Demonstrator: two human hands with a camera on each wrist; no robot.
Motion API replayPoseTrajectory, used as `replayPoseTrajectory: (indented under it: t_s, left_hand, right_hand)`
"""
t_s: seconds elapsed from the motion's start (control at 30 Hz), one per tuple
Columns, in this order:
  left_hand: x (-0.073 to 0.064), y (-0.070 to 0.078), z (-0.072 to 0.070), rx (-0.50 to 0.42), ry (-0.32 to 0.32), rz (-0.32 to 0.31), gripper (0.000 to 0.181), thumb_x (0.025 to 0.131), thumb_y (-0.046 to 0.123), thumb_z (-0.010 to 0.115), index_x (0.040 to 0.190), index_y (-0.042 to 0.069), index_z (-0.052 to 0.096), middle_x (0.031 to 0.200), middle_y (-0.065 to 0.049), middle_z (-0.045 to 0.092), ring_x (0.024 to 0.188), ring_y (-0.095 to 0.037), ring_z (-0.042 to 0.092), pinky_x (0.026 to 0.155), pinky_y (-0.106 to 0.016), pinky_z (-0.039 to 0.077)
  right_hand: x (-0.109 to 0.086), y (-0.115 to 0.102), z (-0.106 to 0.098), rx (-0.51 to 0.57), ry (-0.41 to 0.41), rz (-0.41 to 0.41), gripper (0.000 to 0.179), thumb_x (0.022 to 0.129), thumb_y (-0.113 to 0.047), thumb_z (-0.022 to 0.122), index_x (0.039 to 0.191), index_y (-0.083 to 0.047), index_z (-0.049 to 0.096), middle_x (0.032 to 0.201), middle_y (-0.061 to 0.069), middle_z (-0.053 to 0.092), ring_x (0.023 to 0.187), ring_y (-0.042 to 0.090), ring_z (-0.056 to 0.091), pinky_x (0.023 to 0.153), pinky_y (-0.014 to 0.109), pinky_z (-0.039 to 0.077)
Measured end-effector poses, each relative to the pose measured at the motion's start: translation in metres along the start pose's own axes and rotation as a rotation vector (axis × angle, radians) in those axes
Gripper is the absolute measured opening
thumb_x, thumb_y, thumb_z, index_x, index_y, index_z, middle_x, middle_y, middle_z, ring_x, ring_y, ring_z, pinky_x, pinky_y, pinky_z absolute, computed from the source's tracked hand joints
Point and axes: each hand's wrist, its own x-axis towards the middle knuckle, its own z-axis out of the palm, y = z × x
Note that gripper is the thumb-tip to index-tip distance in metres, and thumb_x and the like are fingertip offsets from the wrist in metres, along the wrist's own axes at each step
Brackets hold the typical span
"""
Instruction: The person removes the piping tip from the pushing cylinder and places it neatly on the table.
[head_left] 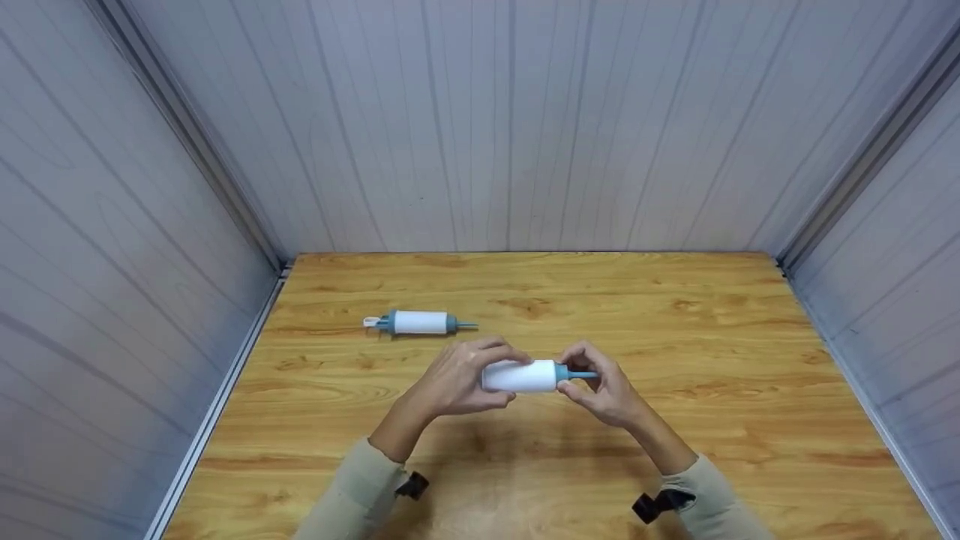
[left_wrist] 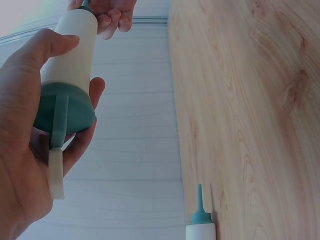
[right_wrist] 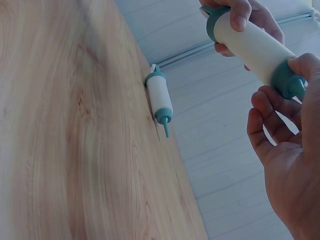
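Both hands hold one white syringe-like dispenser [head_left: 536,376] with teal end caps and a thin teal nozzle. My left hand [head_left: 466,376] grips its white barrel, thumb on one side and fingers on the other. In the left wrist view, a teal end cap [left_wrist: 62,112] with a pale-tipped handle lies over the left palm. With thumb and fingers, my right hand [head_left: 609,390] pinches the teal collar [right_wrist: 286,80] at the nozzle end. A second dispenser of the same look [head_left: 420,322] lies on the table beyond the left hand, its nozzle pointing right.
The wood-grain table [head_left: 675,315] is bounded by a pale panelled back wall [head_left: 510,150] and side walls. Metal rails run along the table's left and right edges. Black straps with small mounts [head_left: 664,504] sit on the sleeves.
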Motion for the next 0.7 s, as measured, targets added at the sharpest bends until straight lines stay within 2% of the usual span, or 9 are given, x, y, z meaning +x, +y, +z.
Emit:
replayPoseTrajectory:
  t_s: [0.13, 0.37, 0.7]
  left_hand:
    - [0.0002, 0.0006, -0.0008, -0.036, -0.011, -0.021, 0.044, 0.089, 0.027, 0.086, 0.132, 0.021, 0.081, 0.123, -0.005, 0.084, 0.091, -0.022, 0.079, 0.076, -0.032, 0.063]
    - [0.0005, 0.0011, -0.0019, -0.063, -0.022, -0.045, 0.044, 0.089, 0.027, 0.085, 0.132, 0.02, 0.081, 0.125, -0.006, 0.084, 0.096, -0.023, 0.08, 0.08, -0.034, 0.064]
    - [0.0007, 0.0028, -0.0043, -0.105, -0.034, -0.067, 0.044, 0.089, 0.028, 0.085, 0.132, 0.019, 0.081, 0.126, -0.005, 0.085, 0.097, -0.024, 0.08, 0.082, -0.034, 0.064]
  right_hand:
    - [0.0, -0.0008, -0.0004, -0.014, -0.002, 0.012, 0.026, 0.1, 0.017, 0.066, 0.125, 0.012, 0.058, 0.117, -0.005, 0.071, 0.108, 0.002, 0.073, 0.095, 0.021, 0.063]
    - [0.0003, -0.0005, -0.0006, -0.034, 0.001, -0.006, 0.027, 0.099, 0.018, 0.067, 0.125, 0.011, 0.059, 0.115, 0.006, 0.073, 0.108, 0.002, 0.073, 0.094, 0.022, 0.063]
    - [0.0002, -0.0024, 0.0001, -0.043, 0.007, -0.007, 0.028, 0.099, 0.018, 0.068, 0.124, 0.011, 0.06, 0.114, 0.012, 0.073, 0.108, 0.002, 0.073, 0.092, 0.023, 0.064]
